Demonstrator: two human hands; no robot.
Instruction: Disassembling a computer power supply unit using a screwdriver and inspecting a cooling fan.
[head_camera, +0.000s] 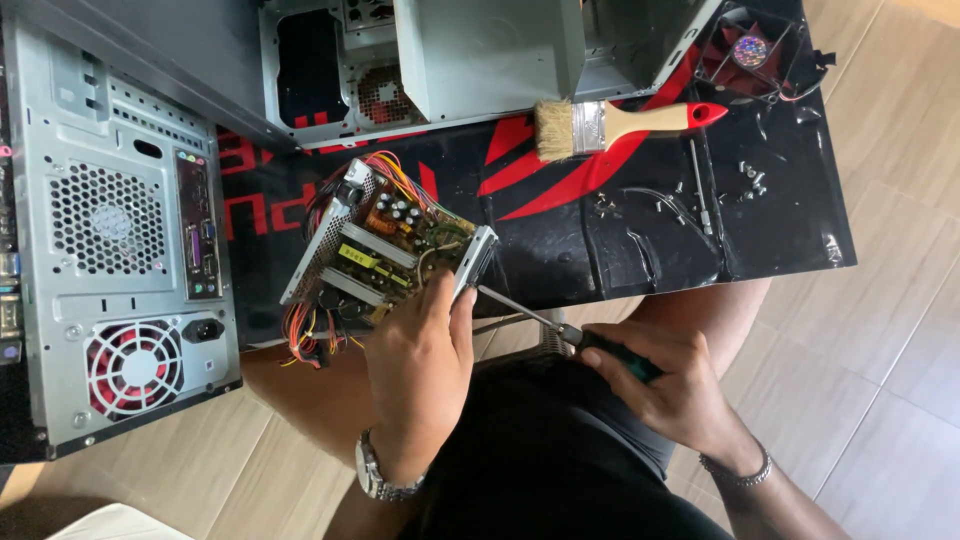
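Left hand (420, 350) gripping open power box (385, 240), right hand (670, 385) at 3 o'clock gripping screwdriver (560, 328). Tip may slip, poke wires (385, 172) if pushed crooked.

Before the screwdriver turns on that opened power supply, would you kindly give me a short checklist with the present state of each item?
1. Left hand grips the power supply by its near edge: ok.
2. Right hand holds the screwdriver by its handle: ok.
3. Screwdriver tip at the unit's metal side: ok; seated in a screw: cannot tell.
4. Unit rests on the mat: not ok, it is tilted, partly over the edge.
5. Loose screws lie apart from the work: ok.
6. Paintbrush lies apart: ok.
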